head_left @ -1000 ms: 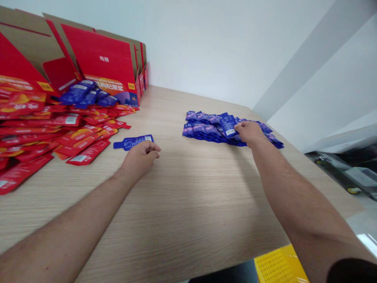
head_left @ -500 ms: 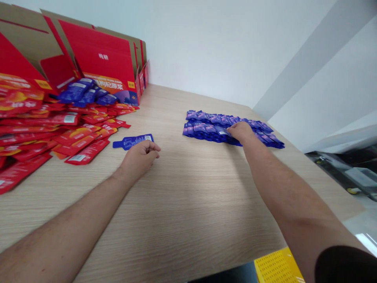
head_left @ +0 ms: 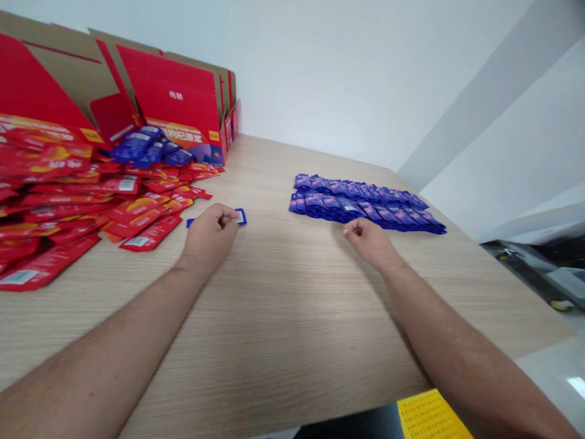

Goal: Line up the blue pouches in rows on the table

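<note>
My left hand [head_left: 212, 231] is closed, its fingers curled over a single blue pouch [head_left: 242, 217] on the table. The hand covers most of that pouch; only its labelled right end and narrow left tip show. Whether the fingers grip it is hidden. My right hand [head_left: 368, 241] is closed too, thumb against curled fingers, with nothing visible in them. It hovers just in front of the overlapping blue-purple pouches [head_left: 315, 204], which lie in two long rows. One pouch in the near row shows a white label.
A heap of red pouches [head_left: 132, 210] spreads over the left side, with several blue pouches [head_left: 155, 146] on top. Red cartons [head_left: 176, 79] stand open behind it against the wall. Something yellow [head_left: 432, 417] sits below the table's front edge. Dark equipment [head_left: 530, 274] is beyond the right edge.
My right hand has drawn back from the near row towards me, leaving a labelled pouch there. My left hand has moved forward over the single blue pouch. The view has shifted slightly.
</note>
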`<state>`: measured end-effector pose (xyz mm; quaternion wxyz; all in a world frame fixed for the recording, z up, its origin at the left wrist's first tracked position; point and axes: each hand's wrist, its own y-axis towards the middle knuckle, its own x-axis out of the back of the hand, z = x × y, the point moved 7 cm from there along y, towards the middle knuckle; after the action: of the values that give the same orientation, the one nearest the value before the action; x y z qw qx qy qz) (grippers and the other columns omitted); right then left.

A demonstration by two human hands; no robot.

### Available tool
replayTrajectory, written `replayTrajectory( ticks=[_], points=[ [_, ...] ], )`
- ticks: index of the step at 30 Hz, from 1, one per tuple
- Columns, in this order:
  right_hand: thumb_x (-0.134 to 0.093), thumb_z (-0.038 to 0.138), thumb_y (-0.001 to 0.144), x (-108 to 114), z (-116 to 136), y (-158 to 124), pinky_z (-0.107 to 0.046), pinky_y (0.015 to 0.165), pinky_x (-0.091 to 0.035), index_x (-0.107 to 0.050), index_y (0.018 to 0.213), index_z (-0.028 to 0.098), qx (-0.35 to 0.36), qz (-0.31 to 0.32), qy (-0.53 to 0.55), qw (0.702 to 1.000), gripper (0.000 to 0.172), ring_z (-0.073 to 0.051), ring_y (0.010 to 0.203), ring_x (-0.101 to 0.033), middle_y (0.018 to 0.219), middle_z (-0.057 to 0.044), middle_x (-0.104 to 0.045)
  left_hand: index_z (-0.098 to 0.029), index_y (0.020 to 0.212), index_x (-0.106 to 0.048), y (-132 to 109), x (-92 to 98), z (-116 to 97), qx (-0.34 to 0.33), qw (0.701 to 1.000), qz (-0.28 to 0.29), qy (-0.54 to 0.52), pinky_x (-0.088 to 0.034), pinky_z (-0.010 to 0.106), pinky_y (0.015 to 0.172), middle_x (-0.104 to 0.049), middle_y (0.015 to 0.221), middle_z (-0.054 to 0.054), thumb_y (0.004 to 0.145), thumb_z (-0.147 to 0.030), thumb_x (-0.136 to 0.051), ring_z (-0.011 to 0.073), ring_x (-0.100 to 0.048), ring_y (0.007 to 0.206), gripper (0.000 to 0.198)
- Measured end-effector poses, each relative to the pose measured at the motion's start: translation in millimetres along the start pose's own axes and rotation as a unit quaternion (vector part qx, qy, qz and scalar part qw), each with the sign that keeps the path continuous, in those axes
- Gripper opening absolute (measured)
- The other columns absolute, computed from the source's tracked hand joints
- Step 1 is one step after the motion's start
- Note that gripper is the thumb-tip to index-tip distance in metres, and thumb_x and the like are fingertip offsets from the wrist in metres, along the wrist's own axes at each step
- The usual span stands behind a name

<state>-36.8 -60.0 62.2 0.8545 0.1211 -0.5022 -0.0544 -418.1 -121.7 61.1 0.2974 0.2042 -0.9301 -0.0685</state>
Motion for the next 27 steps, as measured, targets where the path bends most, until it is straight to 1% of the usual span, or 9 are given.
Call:
replayTrajectory(
  ticks=[2, 5, 6, 8, 12, 15, 20, 23, 27],
  points=[
    [-0.063, 0.03, 0.085, 6, 4, 4, -0.035, 0.079, -0.05, -0.072, 0.097, 0.02, 0.041, -0.026, -0.041, 0.998, 0.018, -0.023, 0.081, -0.064, 0.083, -0.006, -0.07, -0.024, 0.086, -0.064, 2, 3.3, 1, 0.006, 1.0, -0.006, 0.001, -0.043, 0.028, 0.066, -0.058, 0.07, -0.002, 0.079, -0.019, -0.06, 0.0176, -0.054, 0.067, 0.009],
    [-0.065, 0.027, 0.086, 22, 1, 27, -0.039, 0.093, -0.049, -0.073, 0.108, 0.016, 0.089, -0.08, -0.126, 0.985, 0.026, -0.027, 0.1, -0.064, 0.095, -0.011, -0.071, -0.024, 0.085, -0.063, 2, 1.9, 3, 0.005, 1.0, 0.0, 0.005, -0.043, 0.028, 0.067, -0.059, 0.069, -0.002, 0.078, -0.019, -0.061, 0.0176, -0.053, 0.066, 0.009],
    [-0.065, 0.026, 0.087, 25, -3, 36, -0.04, 0.097, -0.048, -0.073, 0.11, 0.015, 0.093, -0.083, -0.151, 0.981, 0.028, -0.028, 0.104, -0.063, 0.1, -0.013, -0.071, -0.024, 0.084, -0.063, 2, 0.7, 3, 0.002, 1.0, 0.003, 0.009, -0.043, 0.029, 0.067, -0.059, 0.069, -0.002, 0.077, -0.019, -0.061, 0.0177, -0.054, 0.066, 0.009],
    [-0.066, 0.026, 0.087, 26, -12, 51, -0.04, 0.1, -0.048, -0.074, 0.113, 0.015, 0.088, -0.066, -0.193, 0.975, 0.029, -0.028, 0.108, -0.062, 0.107, -0.014, -0.07, -0.024, 0.083, -0.063, 2, -1.9, 4, -0.003, 1.0, 0.01, 0.014, -0.043, 0.029, 0.067, -0.058, 0.068, -0.001, 0.077, -0.019, -0.061, 0.0179, -0.054, 0.066, 0.008],
    [-0.067, 0.028, 0.089, 16, -22, 64, -0.037, 0.1, -0.048, -0.075, 0.116, 0.017, 0.085, -0.025, -0.249, 0.965, 0.03, -0.027, 0.109, -0.064, 0.115, -0.015, -0.068, -0.024, 0.084, -0.063, 2, -5.8, 5, -0.01, 1.0, 0.017, 0.016, -0.042, 0.029, 0.065, -0.058, 0.068, -0.001, 0.076, -0.021, -0.06, 0.0183, -0.054, 0.065, 0.009],
    [-0.065, 0.03, 0.091, 10, -21, 64, -0.037, 0.099, -0.049, -0.075, 0.118, 0.018, 0.089, -0.023, -0.267, 0.959, 0.031, -0.028, 0.111, -0.064, 0.118, -0.015, -0.068, -0.024, 0.086, -0.064, 3, -9.1, 7, -0.018, 0.999, 0.021, 0.021, -0.042, 0.029, 0.066, -0.059, 0.069, -0.001, 0.076, -0.022, -0.06, 0.0184, -0.054, 0.066, 0.011],
    [-0.062, 0.029, 0.092, 7, -17, 66, -0.037, 0.1, -0.049, -0.074, 0.12, 0.017, 0.086, -0.018, -0.295, 0.952, 0.032, -0.028, 0.113, -0.064, 0.12, -0.016, -0.068, -0.023, 0.088, -0.065, 5, -14.5, 10, -0.022, 0.999, 0.028, 0.036, -0.044, 0.03, 0.068, -0.061, 0.072, -0.001, 0.077, -0.024, -0.059, 0.0183, -0.055, 0.067, 0.013],
    [-0.06, 0.027, 0.093, 5, -13, 66, -0.036, 0.099, -0.049, -0.074, 0.119, 0.016, 0.09, -0.01, -0.312, 0.946, 0.031, -0.029, 0.114, -0.064, 0.119, -0.016, -0.068, -0.022, 0.089, -0.066, 4, -14.8, 10, -0.022, 0.998, 0.029, 0.045, -0.045, 0.031, 0.068, -0.061, 0.071, -0.001, 0.078, -0.024, -0.058, 0.018, -0.054, 0.066, 0.014],
    [-0.056, 0.024, 0.095, 3, -10, 64, -0.037, 0.095, -0.05, -0.075, 0.119, 0.017, 0.085, -0.006, -0.328, 0.941, 0.031, -0.029, 0.11, -0.065, 0.118, -0.017, -0.069, -0.022, 0.089, -0.067, 4, -13.7, 7, -0.022, 0.998, 0.029, 0.056, -0.045, 0.03, 0.068, -0.062, 0.071, -0.001, 0.078, -0.024, -0.058, 0.018, -0.055, 0.066, 0.014]
  ],
)
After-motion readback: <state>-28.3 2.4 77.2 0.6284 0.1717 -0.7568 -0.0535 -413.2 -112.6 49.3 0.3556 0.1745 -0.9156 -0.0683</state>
